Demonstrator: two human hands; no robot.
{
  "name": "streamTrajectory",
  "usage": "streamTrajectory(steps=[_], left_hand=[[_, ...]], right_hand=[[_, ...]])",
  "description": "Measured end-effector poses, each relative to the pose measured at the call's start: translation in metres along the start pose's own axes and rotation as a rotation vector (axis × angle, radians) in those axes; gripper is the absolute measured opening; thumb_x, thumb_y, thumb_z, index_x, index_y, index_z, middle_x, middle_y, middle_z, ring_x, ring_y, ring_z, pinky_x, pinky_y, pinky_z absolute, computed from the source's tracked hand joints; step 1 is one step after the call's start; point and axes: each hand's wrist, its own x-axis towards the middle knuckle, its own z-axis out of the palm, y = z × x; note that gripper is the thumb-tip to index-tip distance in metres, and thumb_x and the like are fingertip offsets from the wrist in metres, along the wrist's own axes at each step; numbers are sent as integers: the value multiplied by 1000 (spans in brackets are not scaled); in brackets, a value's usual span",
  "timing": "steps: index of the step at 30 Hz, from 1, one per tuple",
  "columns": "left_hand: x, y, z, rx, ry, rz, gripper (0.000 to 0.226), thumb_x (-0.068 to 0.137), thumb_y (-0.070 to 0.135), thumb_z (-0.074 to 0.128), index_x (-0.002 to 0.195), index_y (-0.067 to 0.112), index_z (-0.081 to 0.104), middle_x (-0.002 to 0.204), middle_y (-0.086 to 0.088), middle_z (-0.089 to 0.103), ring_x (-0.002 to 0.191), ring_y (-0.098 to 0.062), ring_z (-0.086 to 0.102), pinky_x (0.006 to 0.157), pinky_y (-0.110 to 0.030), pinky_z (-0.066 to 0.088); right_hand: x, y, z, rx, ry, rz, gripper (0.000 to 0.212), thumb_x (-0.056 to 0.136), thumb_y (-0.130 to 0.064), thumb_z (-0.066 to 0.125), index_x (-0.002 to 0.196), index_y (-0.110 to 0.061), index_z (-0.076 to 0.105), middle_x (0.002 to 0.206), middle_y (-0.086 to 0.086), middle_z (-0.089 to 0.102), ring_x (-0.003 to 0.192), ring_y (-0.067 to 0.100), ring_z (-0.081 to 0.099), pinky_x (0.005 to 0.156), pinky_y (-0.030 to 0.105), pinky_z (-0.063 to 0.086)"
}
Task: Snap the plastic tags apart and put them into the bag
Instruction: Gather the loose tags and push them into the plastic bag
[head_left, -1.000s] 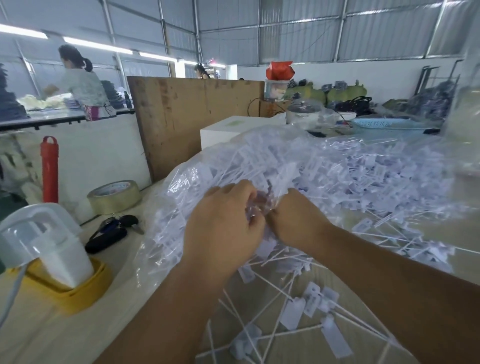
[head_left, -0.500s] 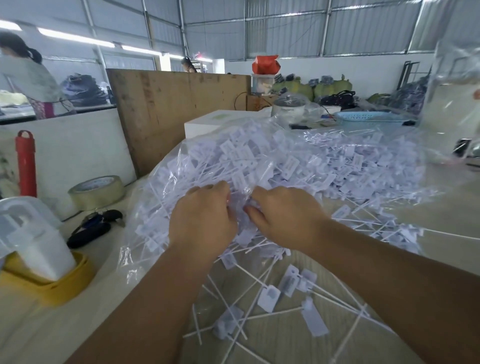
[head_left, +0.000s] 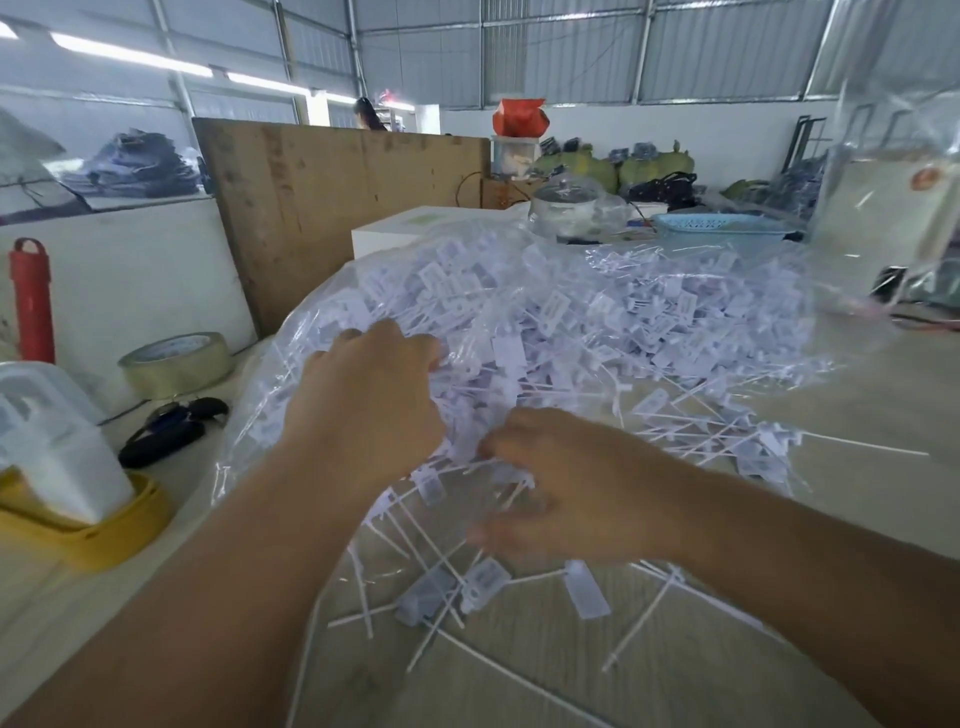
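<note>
While the clear bag of tags is lying on the worktop, its near opening is being worked. Plastic is being gripped by the curled left hand; whether anything is being pinched by the curled right hand cannot be told. The mouth is best being held wide so loose tags are being kept inside.

Bright, even, cool daylight-white throughout. Lit from above by long tube lamps at upper left, blown out to pure white. Soft, faint shadows only, under the hands on the table. Scattered white glare streaks across the clear bag, hazing the tags behind the film. Motion-smeared at the right hand, fingers soft-edged; sharper at the left hand. Strongly bowed near the edges by the wide lens, roof beams leaning inward. Slightly soft and noisy in the far background.
</note>
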Motion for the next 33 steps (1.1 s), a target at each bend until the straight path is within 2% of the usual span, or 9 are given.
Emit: streamTrajectory(steps=[3,9,13,18,22,25,28,31,33], left_hand=[[-8,-4,-2,149,31,41,55,82,26,63,133,33,45,123,1,40,115,-24,41,94,-39,39],[-47,-37,8,253,-32,-329,96,75,53,70,141,26,7,136,-10,25,121,-34,38,89,-46,44],[-58,-43,20,38,-63,-334,77,85,41,66,138,27,12,133,-10,37,114,-32,48,77,-38,49],[-65,-28,15,248,-9,-234,64,88,50,56,139,22,28,136,-9,39,119,-32,42,87,-42,44],[-78,-15,0,363,90,-157,58,78,54,62,119,13,54,117,-14,53,103,-36,50,78,-45,44],[-86,-8,-1,268,-130,-204,59,82,74,36,116,26,41,97,3,43,92,-20,53,69,-32,49],[-96,5,4,126,-257,-222,68,69,83,31,112,32,35,95,4,36,92,-20,54,68,-31,46],[-102,22,12,18,-276,-159,60,82,68,44,127,31,32,103,4,28,94,-19,53,66,-29,39],[-100,33,15,-75,-242,-128,50,85,57,50,124,30,34,103,6,23,84,-15,47,65,-28,39]], right_hand=[[1,-18,19,-95,-20,-10,89,73,-83,38,141,-26,36,122,-2,42,115,19,42,89,40,46],[15,-14,20,-66,86,18,38,94,-46,44,118,-18,53,103,0,45,104,25,54,73,33,41],[10,-26,12,-68,210,-84,31,95,-44,44,103,-18,59,91,-7,38,93,18,50,70,32,43],[-11,-49,27,-99,-11,-145,80,75,-81,32,125,-22,49,114,-3,45,105,16,41,84,36,41],[-22,-40,25,-28,88,-134,31,92,-40,50,116,-20,53,111,-4,43,105,16,45,78,32,44],[-36,-24,18,-49,98,-114,26,93,-30,51,118,-22,54,111,-6,43,102,15,49,79,33,47],[-56,-2,9,62,83,-45,41,92,-45,51,130,-30,47,111,-13,39,103,5,44,83,25,44],[-69,37,-2,79,192,60,57,87,-65,37,133,-32,47,118,-18,38,113,3,39,95,28,41],[-72,74,-7,0,201,293,60,91,-62,39,137,-26,46,132,-6,39,123,17,38,102,36,39]])
